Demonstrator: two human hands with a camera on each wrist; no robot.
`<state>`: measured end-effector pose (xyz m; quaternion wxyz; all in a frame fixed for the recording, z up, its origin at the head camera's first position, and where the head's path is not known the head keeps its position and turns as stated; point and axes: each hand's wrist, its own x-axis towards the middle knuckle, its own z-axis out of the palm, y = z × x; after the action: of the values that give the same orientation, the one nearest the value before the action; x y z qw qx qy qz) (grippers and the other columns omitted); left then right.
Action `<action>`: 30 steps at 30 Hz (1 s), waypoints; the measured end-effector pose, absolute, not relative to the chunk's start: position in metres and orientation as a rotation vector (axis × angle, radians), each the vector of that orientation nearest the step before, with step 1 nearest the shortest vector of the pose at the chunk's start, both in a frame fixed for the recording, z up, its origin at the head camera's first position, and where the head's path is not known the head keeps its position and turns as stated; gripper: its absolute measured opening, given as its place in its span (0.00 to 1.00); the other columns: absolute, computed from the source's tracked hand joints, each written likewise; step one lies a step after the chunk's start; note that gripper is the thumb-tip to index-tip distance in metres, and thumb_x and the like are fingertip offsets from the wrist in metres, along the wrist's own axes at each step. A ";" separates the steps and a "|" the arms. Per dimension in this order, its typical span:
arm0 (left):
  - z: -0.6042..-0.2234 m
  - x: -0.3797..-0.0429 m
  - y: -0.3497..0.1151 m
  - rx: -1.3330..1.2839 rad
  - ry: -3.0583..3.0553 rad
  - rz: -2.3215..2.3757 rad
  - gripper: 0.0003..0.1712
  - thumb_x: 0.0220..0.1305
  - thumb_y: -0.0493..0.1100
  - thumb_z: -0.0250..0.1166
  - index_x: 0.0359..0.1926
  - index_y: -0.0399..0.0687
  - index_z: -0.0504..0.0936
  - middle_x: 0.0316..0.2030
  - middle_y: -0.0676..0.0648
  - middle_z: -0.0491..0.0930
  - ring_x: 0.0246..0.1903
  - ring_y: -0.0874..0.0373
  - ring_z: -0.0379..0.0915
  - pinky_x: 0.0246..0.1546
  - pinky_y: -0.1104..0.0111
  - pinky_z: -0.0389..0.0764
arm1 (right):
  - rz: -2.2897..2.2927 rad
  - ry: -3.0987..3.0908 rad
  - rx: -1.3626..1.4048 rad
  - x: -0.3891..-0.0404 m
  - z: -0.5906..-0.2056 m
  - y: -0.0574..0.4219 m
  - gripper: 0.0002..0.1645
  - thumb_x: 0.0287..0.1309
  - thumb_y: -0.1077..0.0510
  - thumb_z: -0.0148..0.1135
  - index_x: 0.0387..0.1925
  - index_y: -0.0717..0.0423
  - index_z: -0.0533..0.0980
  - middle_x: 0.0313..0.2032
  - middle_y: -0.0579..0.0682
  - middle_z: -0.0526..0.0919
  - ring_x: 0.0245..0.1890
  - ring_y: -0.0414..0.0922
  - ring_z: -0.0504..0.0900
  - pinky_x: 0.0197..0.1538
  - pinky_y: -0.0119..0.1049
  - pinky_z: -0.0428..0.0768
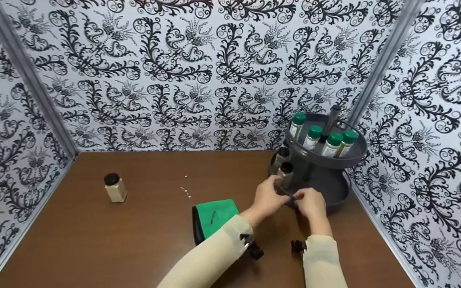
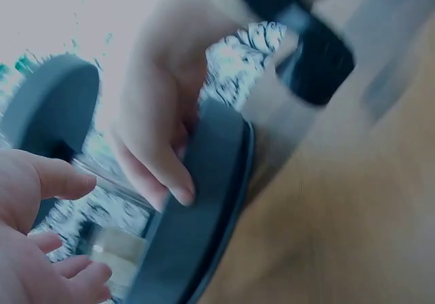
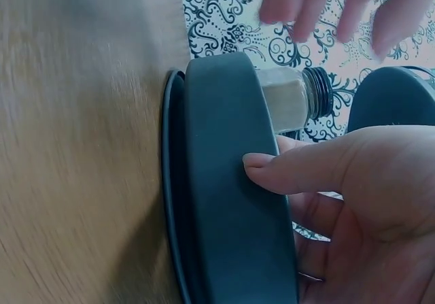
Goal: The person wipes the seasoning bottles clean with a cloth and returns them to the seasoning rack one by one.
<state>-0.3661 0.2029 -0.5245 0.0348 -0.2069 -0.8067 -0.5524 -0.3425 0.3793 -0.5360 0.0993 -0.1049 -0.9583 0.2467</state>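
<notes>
A two-tier rack [image 1: 347,162] stands on the bench [image 1: 142,240], at its right. The right grip [image 1: 310,203] pinches the lower tray [image 1: 330,188] by its wall; the left grip [image 1: 268,197], fingers loosely spread, hovers near a jar [image 1: 285,177].

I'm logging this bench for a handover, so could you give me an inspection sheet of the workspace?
Surface: brown table, with a short trail of pale specks.
Job's things: dark two-tier stand; four green-capped bottles in the upper tray, two black-capped jars visible in the lower tray.
Clutter: another black-capped jar standing alone toward the left; green-and-black item partly behind the left sleeve.
Hands: right hand grips the lower tray's wall, thumb outside; left hand is beside it, fingers loose, holding nothing visible.
Cables: nothing seen.
Surroundings: black-and-white patterned walls with grey corner strips.
</notes>
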 end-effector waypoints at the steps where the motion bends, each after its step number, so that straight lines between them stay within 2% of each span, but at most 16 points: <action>1: -0.523 -0.360 0.197 -0.663 -2.454 -1.753 0.32 0.55 0.38 0.79 0.62 0.42 0.81 0.56 0.38 0.86 0.57 0.44 0.85 0.56 0.64 0.86 | 0.729 -2.829 -0.304 -0.343 -0.536 0.379 0.07 0.59 0.63 0.73 0.39 0.53 0.91 0.38 0.54 0.93 0.44 0.59 0.89 0.51 0.59 0.84; 4: -0.521 -0.344 0.175 -0.741 -2.394 -1.881 0.26 0.56 0.35 0.78 0.57 0.45 0.83 0.53 0.40 0.87 0.54 0.46 0.87 0.52 0.70 0.87 | 0.722 -2.815 -0.287 -0.344 -0.536 0.378 0.07 0.58 0.63 0.73 0.38 0.54 0.90 0.38 0.55 0.93 0.43 0.60 0.89 0.50 0.59 0.84; 7: -0.523 -0.331 0.150 -0.799 -2.395 -1.894 0.24 0.58 0.36 0.78 0.55 0.47 0.84 0.52 0.43 0.88 0.52 0.52 0.87 0.51 0.73 0.85 | 0.718 -2.813 -0.289 -0.343 -0.537 0.377 0.07 0.59 0.64 0.73 0.39 0.54 0.90 0.38 0.55 0.92 0.42 0.59 0.88 0.50 0.59 0.84; 11: -0.525 -0.318 0.113 -0.828 -2.389 -1.923 0.23 0.57 0.35 0.77 0.54 0.46 0.85 0.51 0.44 0.88 0.52 0.53 0.86 0.54 0.68 0.85 | 0.717 -2.822 -0.300 -0.341 -0.538 0.376 0.07 0.60 0.64 0.72 0.40 0.54 0.90 0.39 0.55 0.92 0.41 0.57 0.88 0.49 0.58 0.84; 17: -0.523 -0.313 0.062 -0.781 -2.360 -1.925 0.18 0.61 0.33 0.73 0.53 0.43 0.85 0.51 0.39 0.87 0.53 0.41 0.85 0.54 0.58 0.88 | 0.705 -2.829 -0.300 -0.342 -0.538 0.376 0.07 0.62 0.63 0.71 0.41 0.53 0.90 0.40 0.56 0.92 0.41 0.57 0.88 0.50 0.58 0.85; 23: -0.530 -0.319 0.020 -0.671 -2.354 -1.872 0.19 0.58 0.31 0.74 0.51 0.43 0.85 0.47 0.40 0.87 0.49 0.43 0.87 0.52 0.62 0.88 | 0.712 -2.832 -0.295 -0.342 -0.538 0.376 0.08 0.62 0.64 0.69 0.42 0.56 0.89 0.41 0.58 0.91 0.41 0.59 0.88 0.50 0.60 0.84; 30: -0.540 -0.325 -0.016 -0.550 -2.334 -1.877 0.18 0.56 0.32 0.76 0.49 0.38 0.85 0.45 0.32 0.87 0.45 0.43 0.88 0.50 0.61 0.88 | 0.707 -2.826 -0.281 -0.339 -0.536 0.371 0.10 0.61 0.64 0.70 0.44 0.58 0.89 0.42 0.59 0.92 0.43 0.60 0.88 0.52 0.60 0.84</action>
<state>-0.3247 -0.0155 -0.5396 0.0480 -0.1804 -0.7655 -0.6157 -0.3392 0.3712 -0.5356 0.1075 -0.0954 -0.9600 0.2404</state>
